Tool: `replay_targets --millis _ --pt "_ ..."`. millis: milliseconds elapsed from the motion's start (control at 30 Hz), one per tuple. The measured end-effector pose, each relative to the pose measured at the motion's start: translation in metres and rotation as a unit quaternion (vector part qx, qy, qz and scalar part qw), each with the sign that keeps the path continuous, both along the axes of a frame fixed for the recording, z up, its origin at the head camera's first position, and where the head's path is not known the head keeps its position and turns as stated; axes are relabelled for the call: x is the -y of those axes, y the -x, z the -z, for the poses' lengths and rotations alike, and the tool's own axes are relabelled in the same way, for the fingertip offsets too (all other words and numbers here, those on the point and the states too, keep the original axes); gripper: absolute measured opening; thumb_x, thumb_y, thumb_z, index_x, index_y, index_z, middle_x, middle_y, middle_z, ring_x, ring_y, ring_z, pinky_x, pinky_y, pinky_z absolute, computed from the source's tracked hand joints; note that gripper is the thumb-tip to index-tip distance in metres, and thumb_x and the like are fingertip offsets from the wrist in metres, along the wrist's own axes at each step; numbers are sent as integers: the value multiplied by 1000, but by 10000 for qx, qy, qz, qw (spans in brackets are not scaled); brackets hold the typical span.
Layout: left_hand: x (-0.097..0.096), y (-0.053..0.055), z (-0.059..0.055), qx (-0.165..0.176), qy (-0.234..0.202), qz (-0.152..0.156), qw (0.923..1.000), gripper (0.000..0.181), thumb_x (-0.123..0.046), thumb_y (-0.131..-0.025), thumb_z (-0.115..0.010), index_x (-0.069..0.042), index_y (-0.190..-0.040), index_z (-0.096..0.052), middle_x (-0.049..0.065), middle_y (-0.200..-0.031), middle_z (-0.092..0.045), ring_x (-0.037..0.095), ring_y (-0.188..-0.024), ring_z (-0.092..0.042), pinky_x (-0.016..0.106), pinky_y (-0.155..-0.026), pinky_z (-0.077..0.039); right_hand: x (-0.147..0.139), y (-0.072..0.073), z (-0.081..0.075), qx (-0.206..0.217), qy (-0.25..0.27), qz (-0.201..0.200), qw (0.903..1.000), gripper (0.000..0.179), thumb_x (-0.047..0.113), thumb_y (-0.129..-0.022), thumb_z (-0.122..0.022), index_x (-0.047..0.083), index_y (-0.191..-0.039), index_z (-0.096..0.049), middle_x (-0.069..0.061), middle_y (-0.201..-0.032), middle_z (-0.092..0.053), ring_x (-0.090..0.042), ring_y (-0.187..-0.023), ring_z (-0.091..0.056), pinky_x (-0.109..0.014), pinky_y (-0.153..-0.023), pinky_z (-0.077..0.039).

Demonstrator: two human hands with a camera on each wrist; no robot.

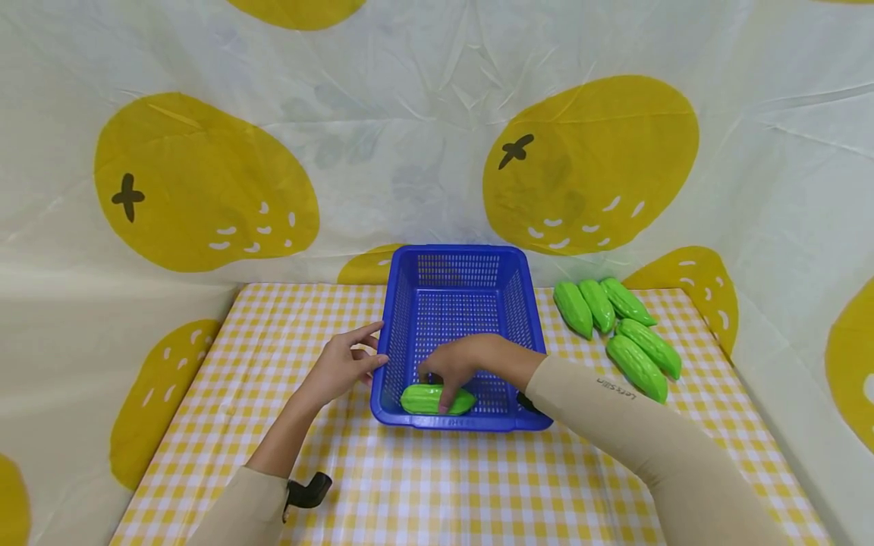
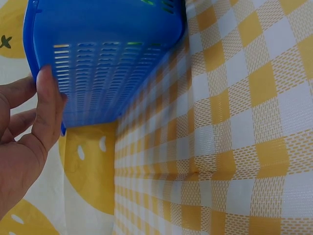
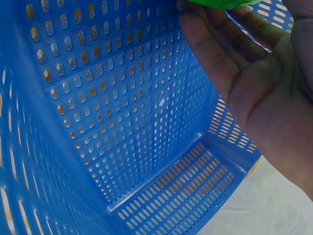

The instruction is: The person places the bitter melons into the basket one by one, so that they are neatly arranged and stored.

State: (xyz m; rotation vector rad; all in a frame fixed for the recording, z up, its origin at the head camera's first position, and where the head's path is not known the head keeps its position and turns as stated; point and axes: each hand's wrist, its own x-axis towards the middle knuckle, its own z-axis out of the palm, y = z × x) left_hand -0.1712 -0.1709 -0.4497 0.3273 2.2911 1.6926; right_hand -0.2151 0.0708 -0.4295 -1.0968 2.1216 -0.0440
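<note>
In the head view, my right hand [image 1: 454, 364] reaches into a blue plastic basket [image 1: 466, 421]. It holds a bright green, ridged bitter melon [image 1: 416, 399] lying crosswise at the near end, thumb on the near side and fingers beyond. The right wrist view catches only an edge of that melon [image 3: 227, 4] above my fingers [image 3: 215, 58]. At the basket's left side, my left hand [image 1: 341, 368] touches the rim with thumb and index finger. Seen from the left wrist, the thumb [image 2: 45, 90] lies against the outer wall [image 2: 98, 29] just below the rim.
Several more green bitter melons [image 1: 636, 368] lie in a loose group to the right of the basket. A yellow-and-white checked cloth [image 1: 437, 485] covers the table. Behind it hangs a pale sheet [image 1: 403, 136] printed with yellow fruit.
</note>
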Motion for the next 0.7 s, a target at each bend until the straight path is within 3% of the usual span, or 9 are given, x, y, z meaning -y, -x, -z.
replay_targets --millis 200,367,700 --pt "0 0 0 -8 -3 17 10000 64 -2 -96 -72 -4 -155 -46 25 -120 -59 16 -72 -69 37 -59 -67 0 1 0 73 -20 -30 10000 65 44 -83 -87 13 -135 -63 -2 -121 -70 -12 -108 -64 -29 -100 -56" --pt "0 0 0 20 0 19 10000 65 -2 -96 -72 -4 -155 -46 25 -120 -59 16 -72 -69 49 -64 -67 -2 4 -4 186 30 12 9998 64 45 -84 -86 14 -135 -63 -2 -120 -70 -11 -105 -64 -26 -97 -57" --pt "0 0 -1 15 -32 26 10000 64 -1 -96 -71 -4 -155 -46 25 -120 -59 15 -71 -68 39 -60 -67 -13 15 -30 224 257 295 9990 69 42 -87 -84 12 -143 -58 -8 -128 -70 -19 -118 -65 -34 -105 -56"
